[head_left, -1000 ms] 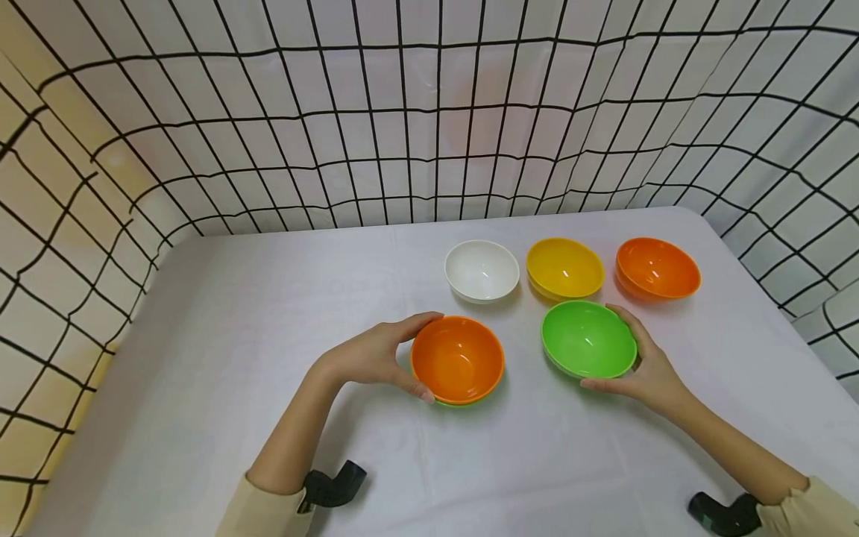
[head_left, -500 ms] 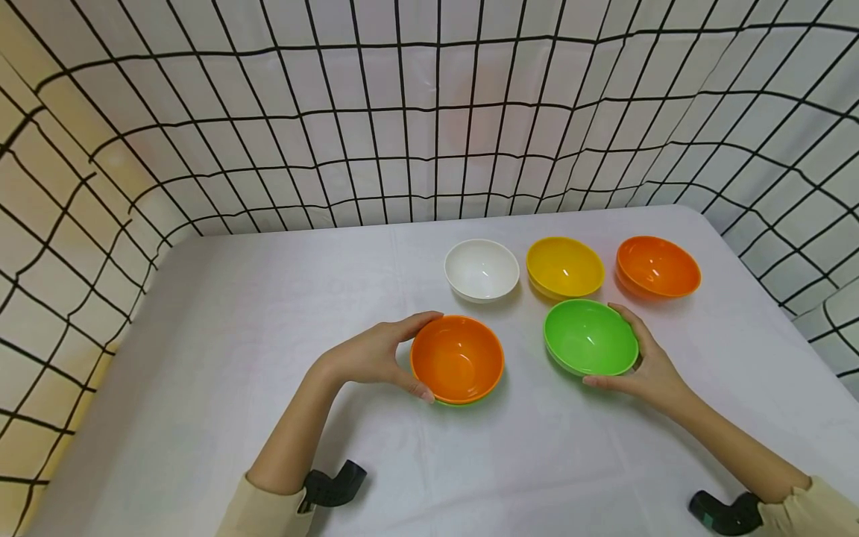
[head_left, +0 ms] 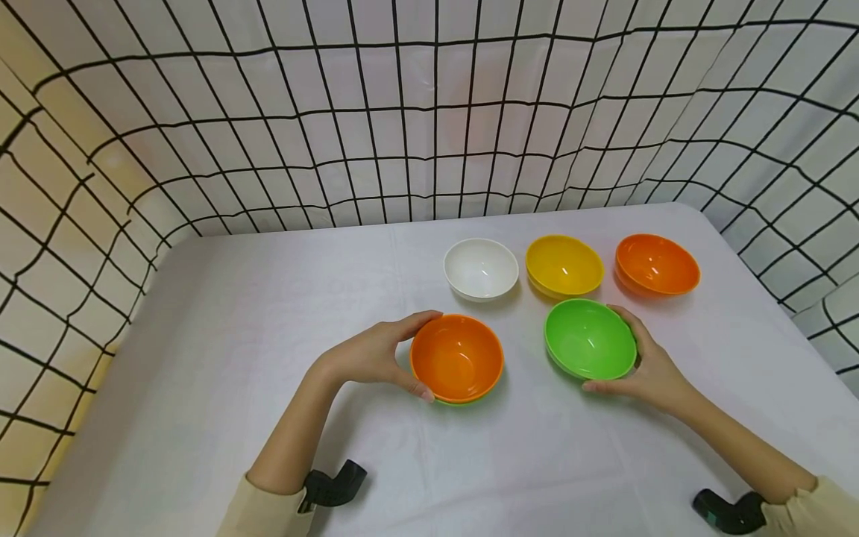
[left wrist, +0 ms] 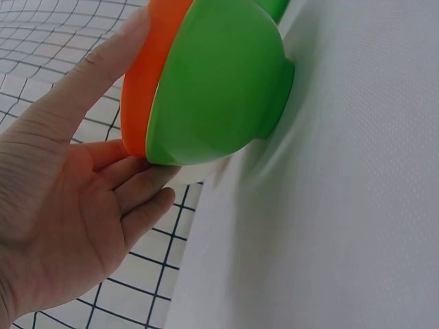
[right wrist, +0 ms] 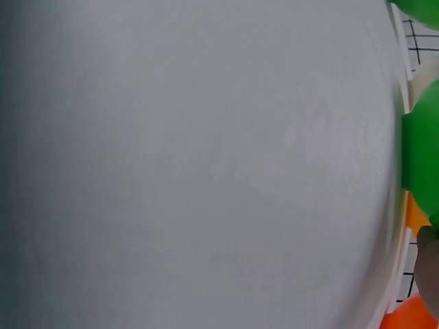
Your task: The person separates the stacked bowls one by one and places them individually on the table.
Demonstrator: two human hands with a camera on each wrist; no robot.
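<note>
An orange bowl (head_left: 456, 358) sits nested in a green bowl (left wrist: 219, 89), of which only a sliver of rim shows in the head view. My left hand (head_left: 379, 350) grips this pair from the left, thumb on the near side and fingers at the far side; in the left wrist view the green bowl's foot is at the white cloth. To the right, my right hand (head_left: 644, 369) holds another green bowl (head_left: 590, 339) by its right side, thumb at the near rim. The right wrist view catches only a fingertip (right wrist: 428, 264) by that bowl.
Behind the held bowls stand a white bowl (head_left: 481, 270), a yellow bowl (head_left: 564, 266) and a second orange bowl (head_left: 657, 265) in a row. White cloth (head_left: 221, 335) covers the table. Black grid lines mark the pale walls (head_left: 416, 82) around the back and sides.
The green bowl in my right hand has shifted very slightly to the right and back, its tilt changing a little. My left hand and its nested bowls hold still.
</note>
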